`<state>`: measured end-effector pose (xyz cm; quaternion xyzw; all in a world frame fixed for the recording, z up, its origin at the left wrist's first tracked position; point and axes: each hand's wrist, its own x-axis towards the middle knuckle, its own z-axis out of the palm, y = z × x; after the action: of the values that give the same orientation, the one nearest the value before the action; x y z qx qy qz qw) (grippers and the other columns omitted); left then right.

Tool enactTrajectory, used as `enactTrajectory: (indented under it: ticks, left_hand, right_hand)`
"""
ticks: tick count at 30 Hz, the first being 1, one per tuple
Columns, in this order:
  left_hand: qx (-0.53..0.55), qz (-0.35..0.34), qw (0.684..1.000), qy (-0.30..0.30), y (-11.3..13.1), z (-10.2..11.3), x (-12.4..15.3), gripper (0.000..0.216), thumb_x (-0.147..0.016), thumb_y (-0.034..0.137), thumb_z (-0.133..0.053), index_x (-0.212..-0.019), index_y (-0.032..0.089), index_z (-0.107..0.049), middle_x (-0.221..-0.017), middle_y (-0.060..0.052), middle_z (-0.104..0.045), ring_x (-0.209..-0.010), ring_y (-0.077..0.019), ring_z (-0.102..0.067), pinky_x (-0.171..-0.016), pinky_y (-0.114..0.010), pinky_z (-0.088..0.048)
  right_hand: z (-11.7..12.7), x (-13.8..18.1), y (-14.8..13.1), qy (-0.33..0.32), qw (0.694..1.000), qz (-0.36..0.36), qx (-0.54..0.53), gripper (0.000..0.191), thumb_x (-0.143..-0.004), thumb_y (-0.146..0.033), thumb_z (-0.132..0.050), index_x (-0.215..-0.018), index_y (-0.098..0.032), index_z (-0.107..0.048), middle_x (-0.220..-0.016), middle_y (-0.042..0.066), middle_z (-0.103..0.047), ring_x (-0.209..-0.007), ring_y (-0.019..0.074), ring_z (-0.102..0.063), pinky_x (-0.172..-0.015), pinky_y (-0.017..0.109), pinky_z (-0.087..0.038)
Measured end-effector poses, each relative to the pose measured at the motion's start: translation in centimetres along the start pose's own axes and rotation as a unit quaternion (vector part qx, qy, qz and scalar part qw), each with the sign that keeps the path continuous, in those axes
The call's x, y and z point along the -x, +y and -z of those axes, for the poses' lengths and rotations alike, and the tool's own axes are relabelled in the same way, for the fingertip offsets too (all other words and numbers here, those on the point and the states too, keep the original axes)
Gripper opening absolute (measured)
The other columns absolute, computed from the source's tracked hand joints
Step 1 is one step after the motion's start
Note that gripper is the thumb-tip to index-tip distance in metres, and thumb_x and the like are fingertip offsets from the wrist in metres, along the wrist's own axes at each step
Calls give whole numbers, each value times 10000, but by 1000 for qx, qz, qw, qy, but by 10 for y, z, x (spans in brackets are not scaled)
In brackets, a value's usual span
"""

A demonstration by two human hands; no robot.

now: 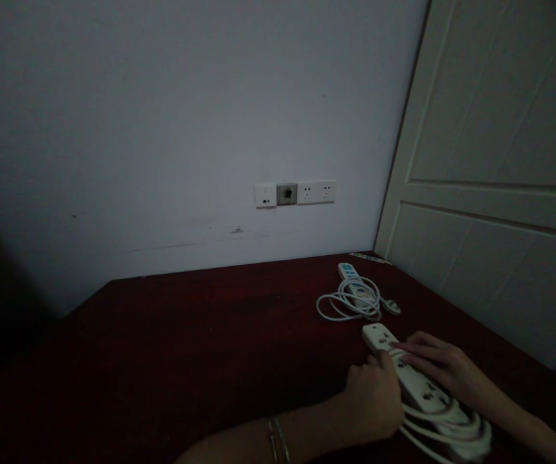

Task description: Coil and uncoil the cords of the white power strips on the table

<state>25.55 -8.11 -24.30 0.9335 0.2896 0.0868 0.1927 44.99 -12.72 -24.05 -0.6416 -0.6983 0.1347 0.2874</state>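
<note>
A white power strip [424, 388] lies slantwise at the lower right of the dark red tabletop, its sockets facing up. Its pale cord [466, 428] is looped in several turns around and over the near end. My left hand [373, 398] is curled closed at the strip's left edge, around the cord; its fingertips are partly hidden. From the right, my right hand [446, 366] reaches across the strip, thumb and fingers pinching a length of cord against the socket face. Bracelets [278, 441] circle my left wrist.
Behind the strip lies a second, blue-and-white power strip [348, 270] with a coiled white cord [333, 309] and plug [392, 307]. Wall sockets [316, 192] sit above the dark red tabletop [200, 335]. A pale panelled door [495, 142] borders the right side, with a thin strip [370, 258] near its corner.
</note>
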Motion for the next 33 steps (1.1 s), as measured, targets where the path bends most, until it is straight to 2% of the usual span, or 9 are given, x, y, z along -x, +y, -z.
enactTrajectory:
  ticks: [5,9,13,16,20,24,29,33]
  left_hand:
    - [-27,-27,999,23,-3,-6,1,628,-749,263,-431,-1317,19,-323,-984,-245,-589,-800,-333,-614,-638,-454,-488]
    - [-35,-55,997,45,-8,-11,2,664,-753,305,-434,-1339,27,-289,-954,-233,-602,-782,-321,-620,-614,-413,-492]
    - [-47,-48,997,34,-7,-11,1,670,-757,300,-419,-1352,38,-258,-956,-226,-605,-786,-319,-622,-614,-415,-490]
    - [-35,-17,999,17,-3,-6,1,639,-745,296,-439,-1322,60,-303,-984,-218,-604,-818,-320,-620,-658,-435,-486]
    - [7,35,999,-4,0,3,3,536,-739,275,-445,-1244,109,-385,-1036,-196,-601,-878,-325,-611,-716,-467,-475]
    - [82,56,995,-11,-3,8,1,469,-789,293,-378,-1231,136,-391,-1103,-181,-585,-936,-326,-598,-764,-485,-463]
    - [169,78,981,-47,-5,13,-8,568,-780,361,-417,-1294,134,-330,-1194,-195,-530,-1038,-350,-550,-847,-506,-431]
    - [254,85,962,-49,-7,16,-14,591,-751,383,-489,-1282,153,-365,-1232,-151,-510,-1114,-305,-502,-937,-440,-399]
  right_hand:
    - [-4,-1,-5,32,998,-26,-52,405,-771,-544,-540,-933,-228,-734,-919,85,-631,-887,220,-598,-802,289,-478]
    - [-7,0,-2,27,995,-39,-85,408,-761,-541,-552,-964,-235,-728,-886,75,-641,-872,215,-599,-796,286,-483]
    - [-9,0,5,29,995,-35,-86,416,-748,-551,-558,-963,-239,-730,-863,71,-656,-853,220,-611,-767,283,-500]
    - [-5,-2,5,17,998,-24,-58,409,-767,-534,-550,-1009,-248,-714,-915,72,-663,-895,228,-607,-803,295,-490]
    - [6,-5,-3,-45,998,-12,-35,431,-810,-515,-504,-1105,-243,-664,-987,73,-654,-930,225,-601,-853,317,-468]
    - [16,-7,-12,-60,998,-5,17,470,-786,-573,-495,-1107,-271,-658,-1012,64,-659,-966,246,-610,-854,325,-470]
    - [22,-8,-20,-73,996,4,51,533,-794,-538,-512,-1246,-258,-552,-1192,79,-596,-1102,265,-549,-950,352,-413]
    - [28,-12,-24,-104,994,2,37,503,-846,-499,-453,-1260,-224,-533,-1236,86,-569,-1130,246,-528,-983,341,-385]
